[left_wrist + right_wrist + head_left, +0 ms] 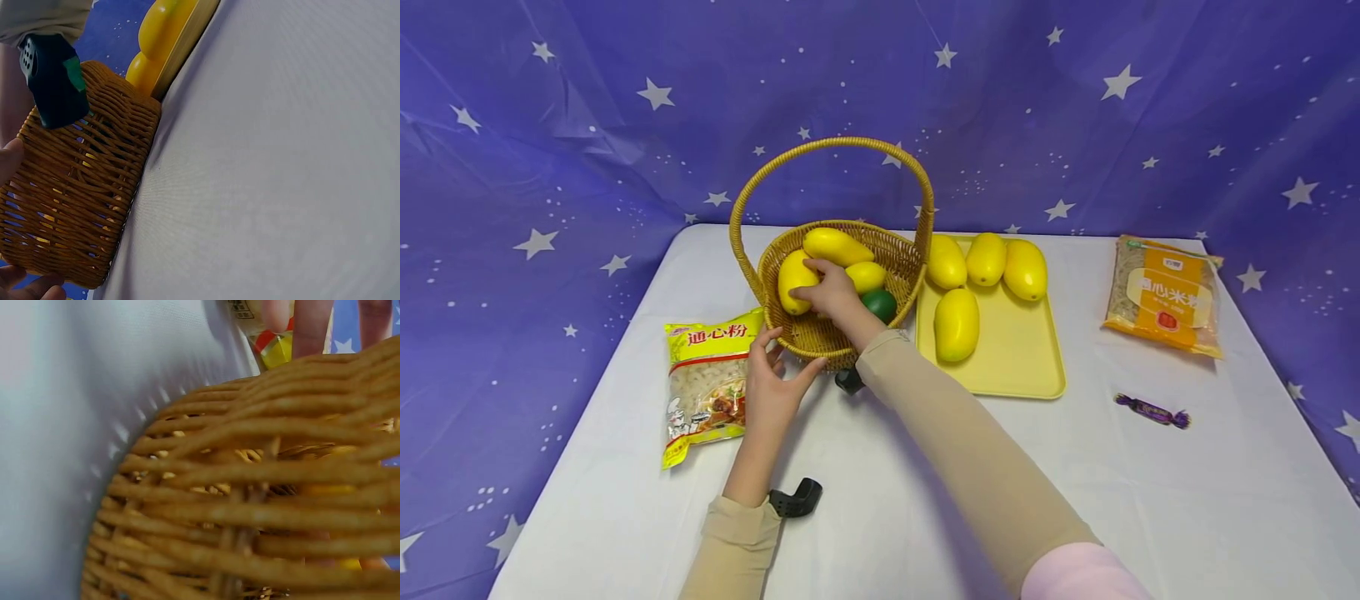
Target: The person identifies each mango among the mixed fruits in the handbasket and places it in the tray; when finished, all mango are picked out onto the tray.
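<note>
A wicker basket [917, 242] with a tall arched handle stands on the table, holding several fruits. Inside, my right hand [835, 296] grips a yellow mango [793, 275] at the left wall. Behind it lies another yellow mango [837, 246]; to the right are a smaller yellow fruit [867, 277] and a dark green fruit [880, 306], partly covered by the right hand. My left hand [772, 392] holds the basket's near left side from outside, thumb and fingers spread around the wall. In the left wrist view the basket's woven side [81, 187] fills the left part.
A yellow tray [1015, 367] with several mangoes [957, 325] sits right of the basket. A yellow pasta bag [711, 383] lies beside the left hand. Far right are an orange pasta bag [1165, 296] and a purple wrapped candy [1152, 411]. A starry blue curtain [1037, 100] hangs behind.
</note>
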A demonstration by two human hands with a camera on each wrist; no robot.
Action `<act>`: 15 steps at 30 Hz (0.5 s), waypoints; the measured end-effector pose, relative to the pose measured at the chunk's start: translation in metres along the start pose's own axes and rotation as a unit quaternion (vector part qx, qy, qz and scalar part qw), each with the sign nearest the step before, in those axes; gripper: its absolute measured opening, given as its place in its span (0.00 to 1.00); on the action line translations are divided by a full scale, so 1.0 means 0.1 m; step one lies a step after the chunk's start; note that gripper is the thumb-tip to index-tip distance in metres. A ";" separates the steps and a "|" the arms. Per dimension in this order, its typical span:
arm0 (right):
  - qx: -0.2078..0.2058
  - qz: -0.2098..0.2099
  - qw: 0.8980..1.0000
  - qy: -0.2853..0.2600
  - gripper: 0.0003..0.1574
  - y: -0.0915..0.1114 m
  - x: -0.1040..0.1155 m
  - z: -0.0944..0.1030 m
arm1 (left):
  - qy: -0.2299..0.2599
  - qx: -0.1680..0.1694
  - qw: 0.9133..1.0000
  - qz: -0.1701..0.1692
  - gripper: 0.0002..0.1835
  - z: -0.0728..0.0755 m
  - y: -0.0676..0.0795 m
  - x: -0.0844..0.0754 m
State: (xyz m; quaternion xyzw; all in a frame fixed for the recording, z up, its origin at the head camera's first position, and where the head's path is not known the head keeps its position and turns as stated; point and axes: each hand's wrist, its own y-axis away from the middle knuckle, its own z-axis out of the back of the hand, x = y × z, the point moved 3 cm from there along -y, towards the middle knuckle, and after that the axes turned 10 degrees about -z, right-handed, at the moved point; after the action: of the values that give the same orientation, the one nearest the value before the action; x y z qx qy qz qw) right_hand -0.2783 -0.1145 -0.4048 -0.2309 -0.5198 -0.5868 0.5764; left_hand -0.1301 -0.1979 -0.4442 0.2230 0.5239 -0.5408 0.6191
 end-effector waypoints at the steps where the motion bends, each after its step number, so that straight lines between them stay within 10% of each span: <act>1: 0.003 -0.001 1.000 -0.005 0.39 0.01 0.00 0.01 | 0.000 0.000 1.000 0.001 0.45 0.00 0.00 0.00; 15: 0.059 0.004 0.995 -0.077 0.40 0.20 0.04 0.22 | 0.005 0.008 1.000 0.009 0.46 0.00 0.01 -0.01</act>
State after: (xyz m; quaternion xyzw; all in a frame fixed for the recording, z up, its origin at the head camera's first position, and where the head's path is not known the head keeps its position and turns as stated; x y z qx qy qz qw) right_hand -0.2677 -0.0925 -0.3869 -0.2430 -0.5954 -0.5335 0.5494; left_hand -0.1294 -0.1970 -0.4430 0.2350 0.5208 -0.5381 0.6197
